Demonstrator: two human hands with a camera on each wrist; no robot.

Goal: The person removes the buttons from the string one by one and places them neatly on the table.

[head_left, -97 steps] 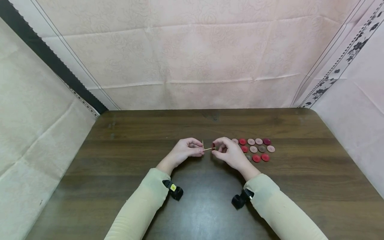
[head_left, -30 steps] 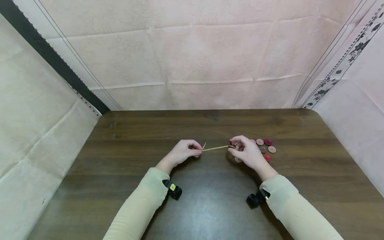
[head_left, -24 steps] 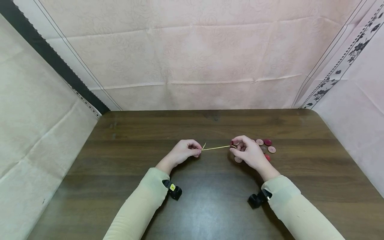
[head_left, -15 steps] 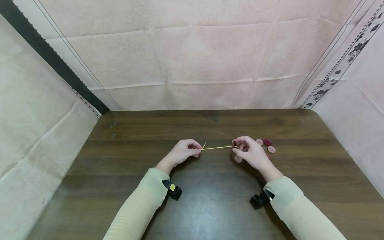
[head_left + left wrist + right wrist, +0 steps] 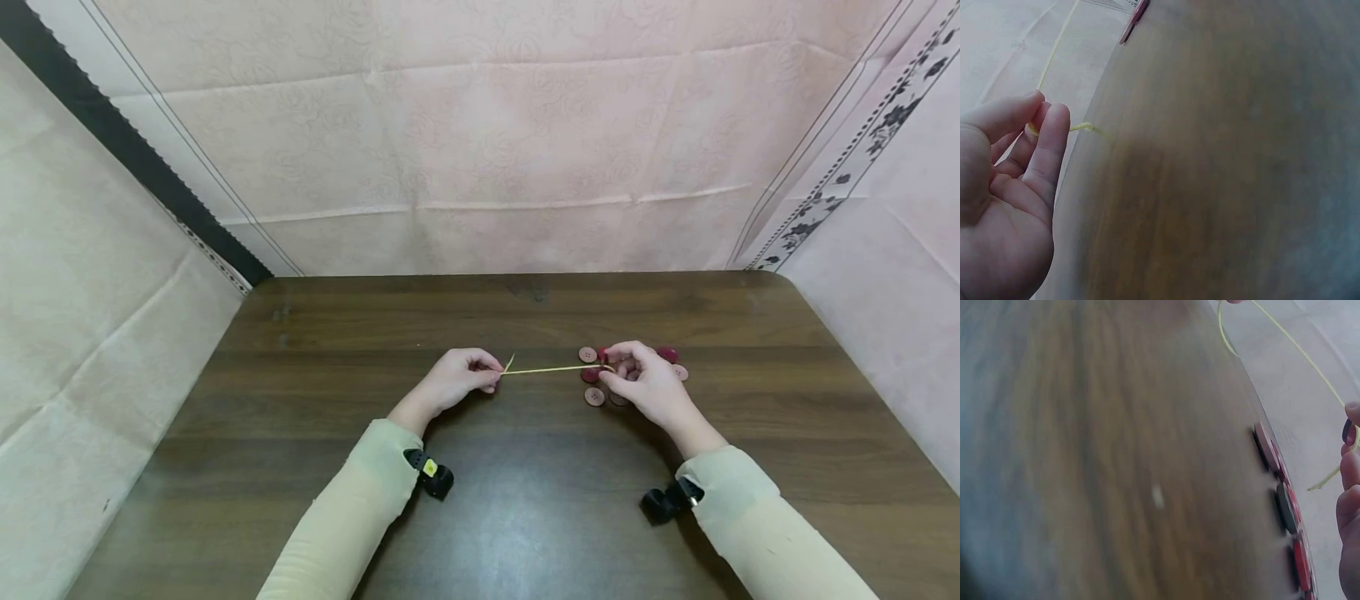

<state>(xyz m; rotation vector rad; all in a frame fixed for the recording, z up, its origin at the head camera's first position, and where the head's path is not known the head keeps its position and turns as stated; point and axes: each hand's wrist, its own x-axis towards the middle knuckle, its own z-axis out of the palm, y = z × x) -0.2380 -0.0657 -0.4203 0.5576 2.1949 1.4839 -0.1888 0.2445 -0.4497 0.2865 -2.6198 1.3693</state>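
Observation:
My left hand [image 5: 461,379] pinches one end of a thin yellow string [image 5: 551,369] between thumb and fingertips. A short tail sticks up past those fingers. Taut between both hands, the string runs to my right hand [image 5: 651,390], raised over several buttons. In the right wrist view the right fingertips pinch a dark button [image 5: 1347,432] with the string [image 5: 1300,350] at it, and a loose end hangs below. Whether the string passes through the button's hole is too small to tell. Pink buttons [image 5: 594,397] and a dark red button [image 5: 590,375] lie beside that hand.
A brown wooden table [image 5: 337,500] bears the buttons in rough rows at right, partly hidden by the right hand. A dark red button [image 5: 667,355] and a pink button [image 5: 680,372] show beyond it. Pale patterned cloth [image 5: 480,150] hangs behind the table.
My right hand has moved right, away from the left, and the visible stretch of string between them has grown longer. Buttons at the left of the group have come into view. The left hand stays nearly still.

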